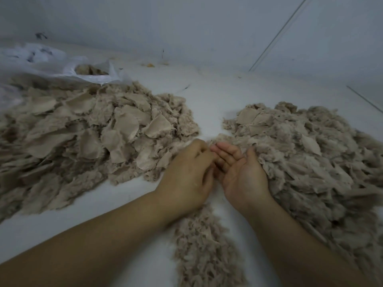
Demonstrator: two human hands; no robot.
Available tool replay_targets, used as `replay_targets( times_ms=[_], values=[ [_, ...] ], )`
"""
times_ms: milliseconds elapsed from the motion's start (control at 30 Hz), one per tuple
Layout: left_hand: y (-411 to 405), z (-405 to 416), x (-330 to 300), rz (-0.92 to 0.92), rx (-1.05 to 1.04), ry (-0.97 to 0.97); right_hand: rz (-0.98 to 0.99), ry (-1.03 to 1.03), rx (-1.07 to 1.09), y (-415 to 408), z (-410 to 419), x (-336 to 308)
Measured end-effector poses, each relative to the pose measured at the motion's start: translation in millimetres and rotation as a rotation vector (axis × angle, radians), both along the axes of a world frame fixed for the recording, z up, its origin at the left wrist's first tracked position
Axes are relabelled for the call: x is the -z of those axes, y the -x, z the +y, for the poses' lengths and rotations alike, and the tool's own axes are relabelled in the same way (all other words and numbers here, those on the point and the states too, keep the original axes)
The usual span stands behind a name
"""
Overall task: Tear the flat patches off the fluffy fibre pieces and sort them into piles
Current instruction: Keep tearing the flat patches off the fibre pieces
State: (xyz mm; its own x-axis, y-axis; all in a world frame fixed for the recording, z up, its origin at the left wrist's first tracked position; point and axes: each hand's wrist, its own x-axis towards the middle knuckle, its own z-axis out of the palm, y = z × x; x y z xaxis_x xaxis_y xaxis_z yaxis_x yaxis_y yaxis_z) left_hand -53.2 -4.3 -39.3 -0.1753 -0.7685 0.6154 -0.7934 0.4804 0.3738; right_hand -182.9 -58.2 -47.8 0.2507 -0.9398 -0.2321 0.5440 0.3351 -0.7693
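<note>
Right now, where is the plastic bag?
In the head view the plastic bag lies at the far left, against the wall, just behind the left pile. Some brown pieces show in its open mouth.

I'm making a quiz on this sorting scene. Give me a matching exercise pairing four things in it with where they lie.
Things:
1. plastic bag
2. flat-patch pile
3. right hand
4. fluffy strip

Places:
A. near edge, between the forearms
B. far left, by the wall
C. left of the hands
D. palm up against the right-side pile

Pairs: 1-B, 2-C, 3-D, 4-A
</note>
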Motion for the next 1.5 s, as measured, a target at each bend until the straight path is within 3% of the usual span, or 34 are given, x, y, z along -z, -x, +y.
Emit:
replay_targets(
  times_ms=[100,267,467,633,800,933,1100,1267,1500],
  values=[
    [28,7,-11,-0.05,0.164,0.044,-0.016,-0.062,-0.016,3,7,-4],
    [41,3,-20,0.064,0.115,-0.004,-0.194,-0.192,-0.031,13,29,-8],
    [32,4,-6,0.116,0.069,-0.056,0.01,-0.141,0.053,28,39,-16],
    [42,-11,2,0.104,-0.037,-0.397,0.123,-0.164,-0.062,67,39,-20],
    [45,-32,4,0.032,-0.007,-0.509,0.028,-0.159,-0.192,82,31,-19],
    [33,-39,5,0.195,0.038,-0.433,-0.066,-0.208,-0.176,78,15,-14],
    [8,-26,12,0.222,0.051,-0.328,-0.205,-0.296,-0.104,66,-7,-5],
    [-13,-17,16,0.287,-0.062,-0.284,-0.306,-0.335,-0.038,37,-21,-3],
    [-19,15,20,0.053,0.022,-0.272,-0.429,-0.359,0.043,-22,-38,-4]
  ],
)
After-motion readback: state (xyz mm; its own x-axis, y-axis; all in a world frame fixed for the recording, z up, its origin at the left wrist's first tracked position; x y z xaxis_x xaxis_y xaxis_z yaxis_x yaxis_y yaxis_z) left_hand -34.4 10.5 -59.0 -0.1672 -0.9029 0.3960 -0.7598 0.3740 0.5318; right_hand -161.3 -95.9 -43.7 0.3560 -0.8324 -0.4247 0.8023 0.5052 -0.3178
